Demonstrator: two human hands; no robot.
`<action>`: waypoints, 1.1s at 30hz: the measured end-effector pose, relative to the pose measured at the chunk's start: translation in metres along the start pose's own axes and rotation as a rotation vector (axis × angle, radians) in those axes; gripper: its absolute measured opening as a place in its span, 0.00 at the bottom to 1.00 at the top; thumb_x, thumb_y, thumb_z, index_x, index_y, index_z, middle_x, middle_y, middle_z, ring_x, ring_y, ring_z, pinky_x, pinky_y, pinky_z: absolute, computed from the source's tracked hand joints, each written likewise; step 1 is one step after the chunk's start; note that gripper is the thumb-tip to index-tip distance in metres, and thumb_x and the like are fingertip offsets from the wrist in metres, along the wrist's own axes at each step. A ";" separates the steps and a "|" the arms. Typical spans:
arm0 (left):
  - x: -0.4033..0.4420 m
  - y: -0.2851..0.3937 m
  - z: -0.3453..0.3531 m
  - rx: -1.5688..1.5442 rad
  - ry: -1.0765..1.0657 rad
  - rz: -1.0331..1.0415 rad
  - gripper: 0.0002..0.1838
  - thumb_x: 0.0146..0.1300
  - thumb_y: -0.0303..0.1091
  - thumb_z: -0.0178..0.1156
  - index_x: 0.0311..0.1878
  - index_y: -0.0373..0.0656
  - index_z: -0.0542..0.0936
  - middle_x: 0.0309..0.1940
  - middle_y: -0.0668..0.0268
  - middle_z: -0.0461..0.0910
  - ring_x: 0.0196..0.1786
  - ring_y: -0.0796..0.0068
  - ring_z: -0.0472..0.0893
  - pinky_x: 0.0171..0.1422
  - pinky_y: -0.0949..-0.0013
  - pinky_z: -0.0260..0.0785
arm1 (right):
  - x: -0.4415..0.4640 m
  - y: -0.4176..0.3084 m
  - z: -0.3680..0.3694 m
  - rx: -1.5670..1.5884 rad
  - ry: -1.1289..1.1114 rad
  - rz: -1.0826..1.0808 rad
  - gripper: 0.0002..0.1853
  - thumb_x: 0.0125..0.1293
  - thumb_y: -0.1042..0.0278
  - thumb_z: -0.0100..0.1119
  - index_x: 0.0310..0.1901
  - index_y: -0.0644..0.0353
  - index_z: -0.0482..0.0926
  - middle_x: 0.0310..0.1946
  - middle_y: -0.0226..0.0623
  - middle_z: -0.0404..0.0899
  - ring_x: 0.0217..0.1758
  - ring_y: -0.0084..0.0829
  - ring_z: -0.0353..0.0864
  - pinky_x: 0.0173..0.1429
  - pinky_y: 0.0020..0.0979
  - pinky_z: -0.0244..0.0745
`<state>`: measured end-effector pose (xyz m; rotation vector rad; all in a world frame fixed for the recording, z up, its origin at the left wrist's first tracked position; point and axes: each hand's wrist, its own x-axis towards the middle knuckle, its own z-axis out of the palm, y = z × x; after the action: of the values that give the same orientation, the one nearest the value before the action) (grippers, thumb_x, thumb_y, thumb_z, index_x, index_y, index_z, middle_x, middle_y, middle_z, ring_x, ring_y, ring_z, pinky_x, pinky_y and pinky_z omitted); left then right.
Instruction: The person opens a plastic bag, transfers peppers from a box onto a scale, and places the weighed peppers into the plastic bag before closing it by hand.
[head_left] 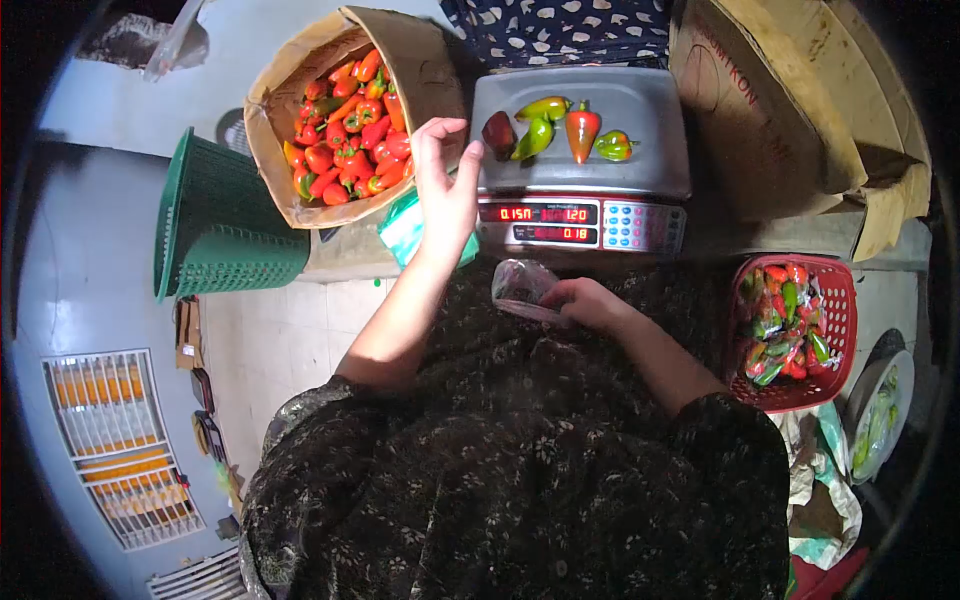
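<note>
Right hand (592, 303): fingers closed on rim of clear bag (522, 284), before scale (580, 182). Left hand (445, 187): thumb and fingers parted wide, between box (432, 78) of red peppers (352, 152) and scale. Peppers (583, 130), five: on scale pan.

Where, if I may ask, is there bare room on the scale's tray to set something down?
The tray is bare between its peppers and the display, and along its right edge. Peppers crowd its middle and left; the red basket and brown box are heaped too.
</note>
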<state>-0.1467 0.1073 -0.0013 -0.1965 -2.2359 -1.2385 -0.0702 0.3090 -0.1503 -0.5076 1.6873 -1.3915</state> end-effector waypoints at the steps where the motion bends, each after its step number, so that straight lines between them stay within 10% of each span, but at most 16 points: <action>1: -0.002 -0.002 -0.004 0.008 -0.006 -0.009 0.14 0.60 0.21 0.55 0.49 0.40 0.70 0.50 0.66 0.66 0.50 0.77 0.68 0.58 0.73 0.61 | 0.000 0.000 0.000 -0.029 0.011 -0.019 0.23 0.45 0.80 0.55 0.48 0.63 0.79 0.41 0.42 0.82 0.46 0.32 0.80 0.53 0.32 0.72; 24: -0.008 0.013 -0.009 0.206 -0.131 0.192 0.12 0.55 0.22 0.58 0.44 0.38 0.73 0.43 0.59 0.71 0.44 0.69 0.72 0.51 0.68 0.66 | 0.002 -0.005 -0.004 -0.077 -0.010 -0.035 0.24 0.45 0.81 0.55 0.49 0.61 0.79 0.42 0.42 0.82 0.45 0.31 0.80 0.52 0.31 0.73; 28: -0.003 -0.038 -0.002 -0.122 -0.087 -0.265 0.13 0.54 0.25 0.59 0.45 0.38 0.74 0.42 0.58 0.72 0.47 0.62 0.74 0.54 0.66 0.66 | 0.002 -0.001 -0.003 -0.053 0.002 -0.046 0.24 0.46 0.79 0.54 0.49 0.59 0.80 0.38 0.39 0.81 0.39 0.28 0.79 0.48 0.30 0.73; 33: 0.002 -0.045 0.020 0.284 -0.259 0.013 0.15 0.53 0.28 0.61 0.45 0.41 0.75 0.40 0.56 0.76 0.47 0.56 0.74 0.54 0.59 0.66 | 0.003 0.002 -0.002 -0.003 0.010 -0.040 0.23 0.46 0.81 0.53 0.48 0.61 0.80 0.40 0.41 0.80 0.42 0.29 0.79 0.49 0.30 0.73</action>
<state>-0.1736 0.0976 -0.0416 -0.2731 -2.5975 -0.9161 -0.0732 0.3084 -0.1529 -0.5400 1.6956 -1.4222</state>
